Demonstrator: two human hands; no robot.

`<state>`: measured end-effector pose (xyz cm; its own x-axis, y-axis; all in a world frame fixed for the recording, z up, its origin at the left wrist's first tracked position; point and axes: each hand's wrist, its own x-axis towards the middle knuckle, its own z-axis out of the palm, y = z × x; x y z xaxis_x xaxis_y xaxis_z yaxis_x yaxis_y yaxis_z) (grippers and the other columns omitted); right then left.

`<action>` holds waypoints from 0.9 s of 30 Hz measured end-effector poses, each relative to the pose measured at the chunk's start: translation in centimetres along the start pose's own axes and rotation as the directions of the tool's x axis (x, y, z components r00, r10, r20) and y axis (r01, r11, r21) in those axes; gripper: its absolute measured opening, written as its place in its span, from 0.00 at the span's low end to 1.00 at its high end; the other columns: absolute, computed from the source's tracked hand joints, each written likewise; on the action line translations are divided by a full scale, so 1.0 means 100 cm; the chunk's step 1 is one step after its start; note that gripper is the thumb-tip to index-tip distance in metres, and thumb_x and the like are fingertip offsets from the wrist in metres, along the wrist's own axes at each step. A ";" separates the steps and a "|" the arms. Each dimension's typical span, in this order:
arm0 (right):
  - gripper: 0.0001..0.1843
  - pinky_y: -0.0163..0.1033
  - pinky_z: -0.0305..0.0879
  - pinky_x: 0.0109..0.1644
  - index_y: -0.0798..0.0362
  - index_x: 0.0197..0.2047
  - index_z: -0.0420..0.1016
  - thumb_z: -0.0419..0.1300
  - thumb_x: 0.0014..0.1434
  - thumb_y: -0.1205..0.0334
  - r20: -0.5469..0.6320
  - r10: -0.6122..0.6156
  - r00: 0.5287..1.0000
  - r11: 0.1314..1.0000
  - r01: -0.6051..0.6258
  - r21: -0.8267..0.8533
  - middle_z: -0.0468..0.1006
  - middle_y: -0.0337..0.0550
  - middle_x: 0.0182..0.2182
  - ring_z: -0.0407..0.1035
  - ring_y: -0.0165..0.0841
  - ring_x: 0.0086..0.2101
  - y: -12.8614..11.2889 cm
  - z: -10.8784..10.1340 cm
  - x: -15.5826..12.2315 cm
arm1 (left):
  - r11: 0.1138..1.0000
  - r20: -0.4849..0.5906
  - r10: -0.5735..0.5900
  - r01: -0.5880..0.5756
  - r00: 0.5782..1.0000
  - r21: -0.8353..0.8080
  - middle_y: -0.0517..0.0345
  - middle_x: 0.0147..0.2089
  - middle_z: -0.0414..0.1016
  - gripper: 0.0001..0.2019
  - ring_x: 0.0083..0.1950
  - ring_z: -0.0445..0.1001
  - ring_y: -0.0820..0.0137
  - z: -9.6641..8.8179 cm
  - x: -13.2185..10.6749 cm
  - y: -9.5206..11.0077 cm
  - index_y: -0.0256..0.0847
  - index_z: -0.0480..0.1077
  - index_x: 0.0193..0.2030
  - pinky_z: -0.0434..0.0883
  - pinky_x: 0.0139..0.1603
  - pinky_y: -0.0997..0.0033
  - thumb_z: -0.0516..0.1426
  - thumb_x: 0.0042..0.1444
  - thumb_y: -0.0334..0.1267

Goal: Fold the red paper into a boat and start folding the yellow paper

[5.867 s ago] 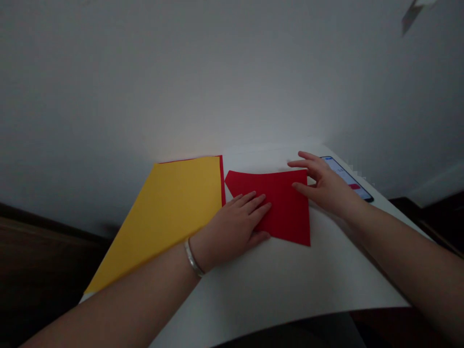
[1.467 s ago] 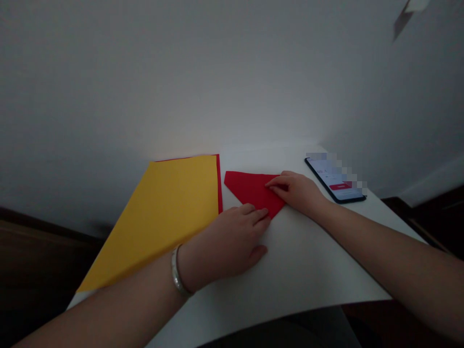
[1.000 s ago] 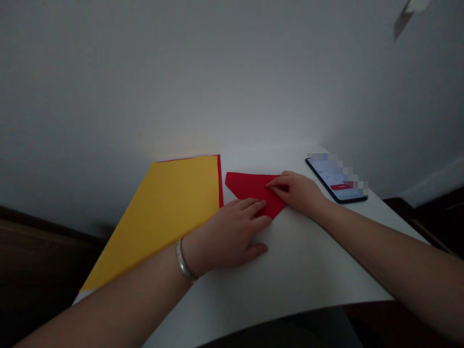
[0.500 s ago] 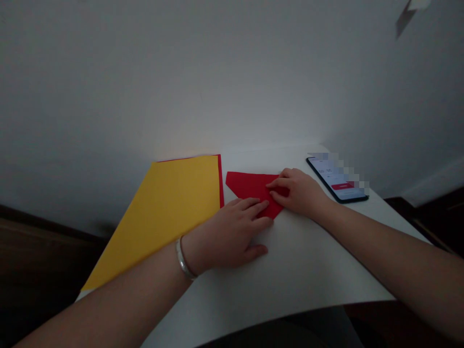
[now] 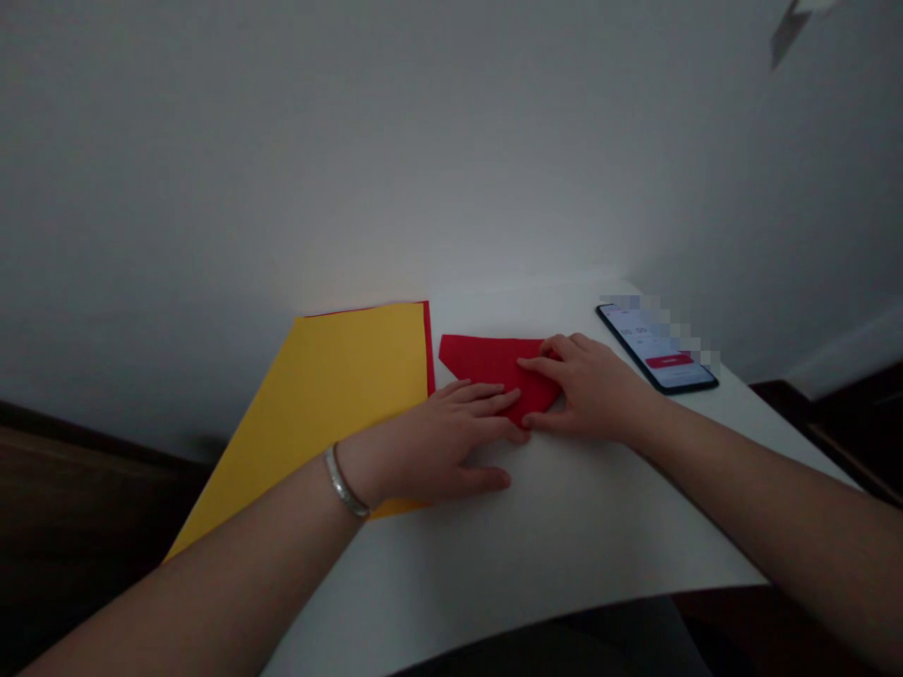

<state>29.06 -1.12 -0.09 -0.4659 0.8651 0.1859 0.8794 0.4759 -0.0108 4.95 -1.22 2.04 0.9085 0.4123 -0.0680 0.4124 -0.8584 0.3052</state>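
A folded piece of red paper (image 5: 486,354) lies flat on the white table, with slanted lower edges. My left hand (image 5: 462,437) rests on its lower left part, fingers stretched out and thumb apart on the table. On the paper's right side lies my right hand (image 5: 589,385), its index finger on the surface and its thumb at the bottom corner near my left fingertips. The fingers of the right hand are apart, and they cover the paper's right end.
Left of the red paper is a stack of yellow paper (image 5: 353,376) with a red sheet showing beneath it. A phone (image 5: 659,348) with a lit screen lies at the table's (image 5: 564,527) right side. The wall (image 5: 451,169) stands behind.
My right thumb has moved down to the bottom corner of the red paper, spreading away from the index finger. My left hand has shifted slightly left.
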 end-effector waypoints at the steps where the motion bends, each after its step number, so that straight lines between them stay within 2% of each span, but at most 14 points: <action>1: 0.41 0.55 0.61 0.54 0.51 0.60 0.71 0.56 0.51 0.32 -0.002 0.001 1.000 1.000 -0.001 -0.003 0.71 0.56 0.51 0.65 0.50 0.48 0.000 0.001 0.000 | 1.000 0.001 0.003 -0.003 1.000 -0.005 0.50 0.71 0.54 0.23 0.72 0.50 0.58 0.000 0.000 -0.001 0.49 0.65 0.61 0.53 0.68 0.51 0.55 0.61 0.49; 9: 0.42 0.54 0.58 0.56 0.51 0.60 0.71 0.55 0.51 0.31 -0.013 0.000 1.000 1.000 0.001 0.006 0.71 0.55 0.51 0.65 0.49 0.49 0.000 0.003 -0.002 | 1.000 0.032 0.013 -0.012 0.999 -0.027 0.50 0.70 0.55 0.20 0.72 0.50 0.58 -0.003 0.002 -0.002 0.49 0.67 0.60 0.54 0.67 0.51 0.53 0.62 0.47; 15: 0.41 0.55 0.58 0.57 0.52 0.59 0.72 0.55 0.51 0.32 -0.009 0.007 1.000 1.000 -0.007 0.006 0.72 0.55 0.50 0.65 0.49 0.48 -0.002 0.001 -0.003 | 1.000 -0.064 0.025 -0.026 0.998 -0.002 0.50 0.68 0.59 0.18 0.69 0.56 0.59 0.000 0.001 0.002 0.46 0.68 0.56 0.55 0.67 0.52 0.55 0.61 0.47; 18: 0.40 0.56 0.57 0.58 0.51 0.60 0.71 0.55 0.52 0.33 -0.006 0.011 1.000 1.000 -0.011 -0.002 0.72 0.56 0.52 0.65 0.50 0.50 -0.001 0.001 -0.003 | 0.999 -0.088 0.021 -0.018 0.996 0.030 0.48 0.68 0.60 0.19 0.68 0.57 0.57 0.002 0.001 0.005 0.44 0.68 0.56 0.56 0.67 0.51 0.56 0.60 0.47; 23: 0.40 0.60 0.45 0.65 0.48 0.63 0.67 0.54 0.54 0.34 0.018 -0.018 1.000 1.000 0.018 0.001 0.65 0.55 0.62 0.58 0.50 0.60 0.005 0.007 -0.002 | 0.997 -0.078 0.019 -0.013 0.997 0.077 0.42 0.70 0.54 0.24 0.71 0.51 0.55 0.010 0.002 0.008 0.40 0.65 0.61 0.55 0.68 0.51 0.54 0.61 0.50; 27: 0.40 0.61 0.42 0.66 0.45 0.64 0.64 0.55 0.53 0.34 0.046 -0.007 0.999 1.000 0.006 0.019 0.60 0.53 0.65 0.51 0.52 0.64 0.009 0.011 -0.002 | 0.998 -0.102 0.011 -0.003 0.995 0.070 0.40 0.70 0.53 0.25 0.71 0.51 0.54 0.015 0.005 0.009 0.40 0.65 0.61 0.55 0.68 0.49 0.53 0.62 0.51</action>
<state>29.83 -0.73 -1.19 -0.4763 0.8680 0.1405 0.8744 0.4844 -0.0288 5.85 -2.22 0.90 0.9011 0.4323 0.0330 0.4130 -0.8791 0.2378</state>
